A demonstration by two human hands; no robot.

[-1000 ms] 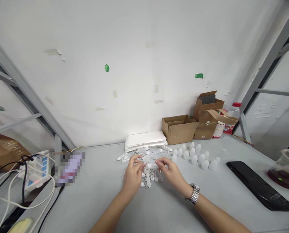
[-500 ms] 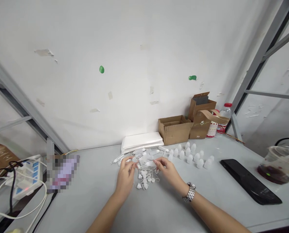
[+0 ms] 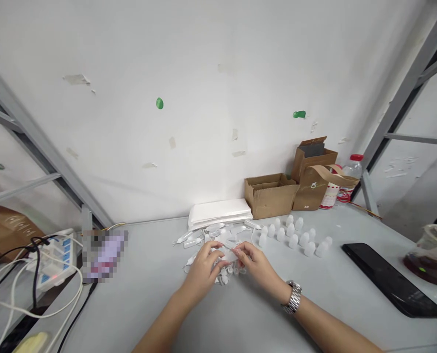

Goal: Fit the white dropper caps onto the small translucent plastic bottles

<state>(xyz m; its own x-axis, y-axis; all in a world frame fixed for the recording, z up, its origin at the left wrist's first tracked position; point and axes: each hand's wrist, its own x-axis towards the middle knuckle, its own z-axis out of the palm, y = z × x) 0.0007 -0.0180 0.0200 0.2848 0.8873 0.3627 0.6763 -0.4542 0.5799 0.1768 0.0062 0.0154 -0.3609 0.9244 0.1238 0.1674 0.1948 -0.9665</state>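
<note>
My left hand (image 3: 206, 269) is over the near part of a pile of small white plastic parts (image 3: 222, 230), its thumb and fingers curved around a translucent white piece. Close on its right, my right hand (image 3: 257, 267), below a metal watch, pinches at the same piece between thumb and forefinger; the piece is too small to make out clearly. Both sets of fingertips nearly meet above the pile. Several frosted white caps (image 3: 293, 240) stand to the right of the pile. Behind it lies a stack of white sheets (image 3: 220, 212).
An open cardboard box (image 3: 272, 198), a brown paper bag (image 3: 310, 189) and a red-capped bottle (image 3: 353, 169) stand along the wall. A black tray-like object (image 3: 393, 279) and a plastic cup (image 3: 433, 255) are at right. Left are a power strip (image 3: 57, 260) and cables.
My left hand has moved right, over the pile, and its fingers have come close to my right hand's. The whole view has shifted slightly.
</note>
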